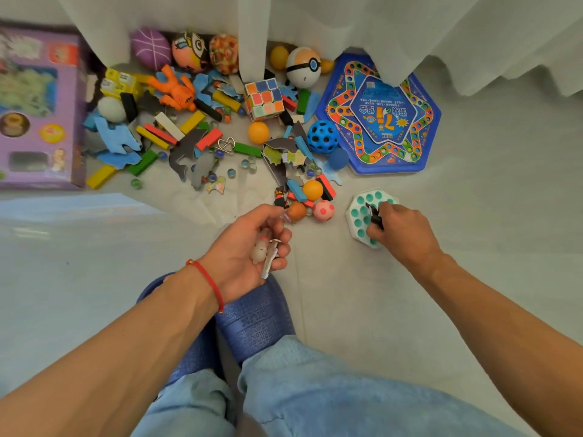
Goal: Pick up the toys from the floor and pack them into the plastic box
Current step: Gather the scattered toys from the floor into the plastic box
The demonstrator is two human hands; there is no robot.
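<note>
Presently: left hand (249, 247), palm up, fingers curled round several small figures (263, 252), above a blue slipper (255, 316). Right hand (399, 228) pinches a small black toy (373, 214) over the white-and-teal peg board (359, 216) lying on the floor (473, 200). Toy heap: puzzle cube (265, 99), orange balls, wooden blocks, blue game board (378, 118) near the curtain (347, 23). Plastic box not discernible.

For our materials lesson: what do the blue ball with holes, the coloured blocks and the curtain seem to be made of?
Blue ball with holes: probably soft rubber or foam; matte, with deep round pits.
Coloured blocks: likely painted wood, possibly plastic; flat faces, crisp edges, solid colours.
Curtain: thin white woven fabric; it hangs in soft folds and lets light through.
</note>
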